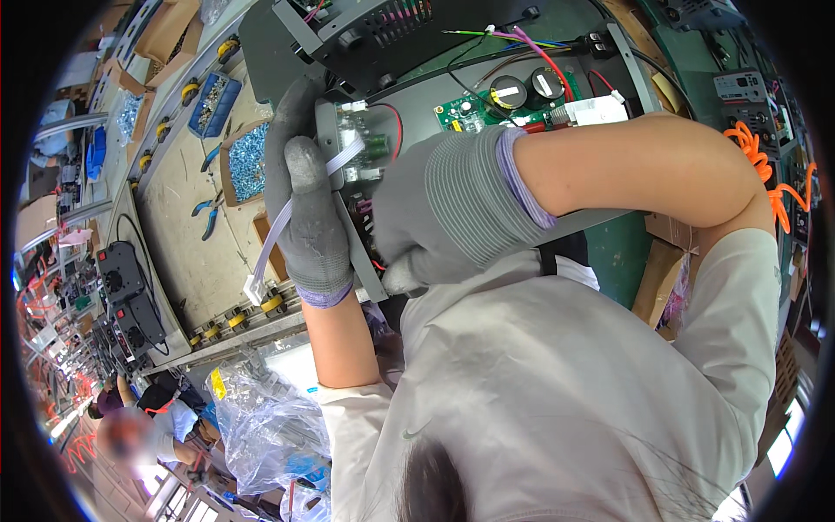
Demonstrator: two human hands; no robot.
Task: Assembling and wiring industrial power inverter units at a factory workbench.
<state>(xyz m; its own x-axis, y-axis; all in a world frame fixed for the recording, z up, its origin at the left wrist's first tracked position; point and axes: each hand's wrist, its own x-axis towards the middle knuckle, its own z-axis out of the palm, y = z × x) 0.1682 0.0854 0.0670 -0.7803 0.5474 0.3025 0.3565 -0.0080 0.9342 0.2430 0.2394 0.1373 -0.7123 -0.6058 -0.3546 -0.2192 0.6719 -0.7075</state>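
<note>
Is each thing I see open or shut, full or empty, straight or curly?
Metal case: open, circuit board showing inside
Left hand: gloved, at the case's end
Right hand: gloved, fingers mostly hidden
White flat cable: connector end dangling loose
Blue bin: open, holding small parts
Box of blue pieces: open, well filled
Lower blue pliers: handles spread apart
Orange hose: coiled

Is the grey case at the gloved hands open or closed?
Open: no cover shows over the case, and a green circuit board with two round black parts is visible inside.
</note>
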